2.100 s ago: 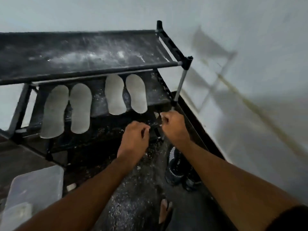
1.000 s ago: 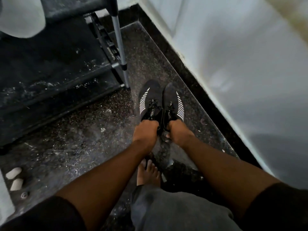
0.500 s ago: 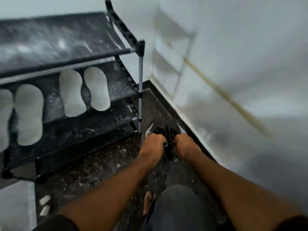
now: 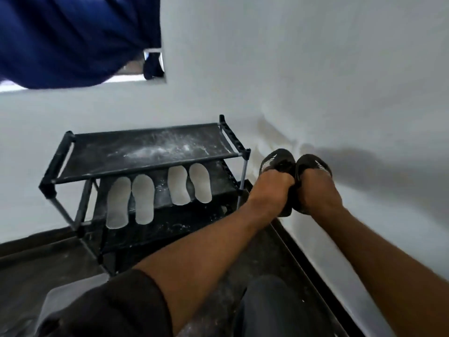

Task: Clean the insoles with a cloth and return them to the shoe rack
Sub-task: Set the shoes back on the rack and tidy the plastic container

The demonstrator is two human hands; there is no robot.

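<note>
Several pale grey insoles lie on the middle shelf of the black shoe rack: one pair at the left and one pair at the right, their heels hanging over the shelf's front edge. My left hand grips a black shoe with white stripes. My right hand grips the matching black shoe. Both shoes are held up in the air to the right of the rack, side by side, toes pointing away from me. No cloth is in view.
The rack's top shelf is dusted with white powder. A white wall runs along the right, with a black skirting at the floor. A blue cloth hangs at the top left. A clear plastic tub sits at the lower left.
My hands went from the rack down to the pair of black shoes on the floor, took hold of one each, and have lifted them up beside the rack. The view has tilted upward.
</note>
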